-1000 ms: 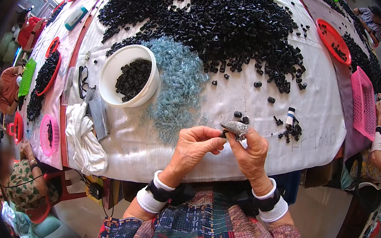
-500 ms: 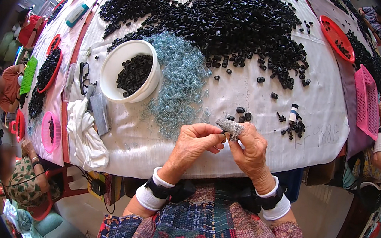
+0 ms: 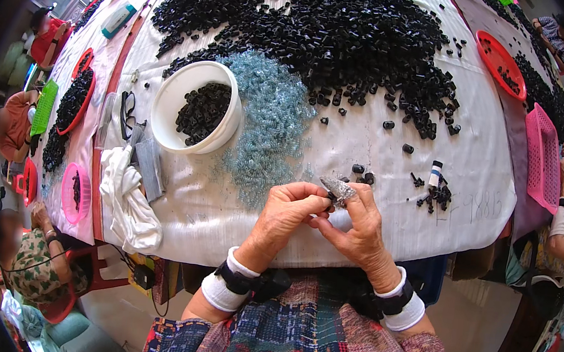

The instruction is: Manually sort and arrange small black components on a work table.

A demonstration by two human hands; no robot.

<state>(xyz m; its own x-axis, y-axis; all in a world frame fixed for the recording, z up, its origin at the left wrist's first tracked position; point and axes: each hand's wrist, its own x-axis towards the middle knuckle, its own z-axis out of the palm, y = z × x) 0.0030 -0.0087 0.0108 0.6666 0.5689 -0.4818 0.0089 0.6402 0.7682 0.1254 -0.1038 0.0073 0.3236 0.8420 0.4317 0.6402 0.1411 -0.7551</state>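
Note:
My left hand (image 3: 285,214) is closed in a pinch, thumb and index pressed together on a small black piece (image 3: 329,201), mostly hidden by fingers. Facing it, my right hand (image 3: 362,229) has its fingers curled in, the thumb close to the left fingertips. A crinkled silvery-grey tip (image 3: 337,190) sticks out from the right index finger, over the black piece. Whether it is worn on that finger or held cannot be made out. Just beyond the hands lie a few short black cylinders (image 3: 358,169). To their left spreads a heap of clear bluish springs or coils (image 3: 266,133).
A white bowl (image 3: 237,113) of black parts stands left of the coils. A large black heap (image 3: 312,21) covers the far table. Glasses (image 3: 125,115), a white cloth (image 3: 125,194) and a pink basket (image 3: 541,162) lie around. Several people sit at both sides.
The silvery tip has tilted and shifted slightly left and down. My right thumb has moved left, lower than before, and the right hand has come a little closer to the left.

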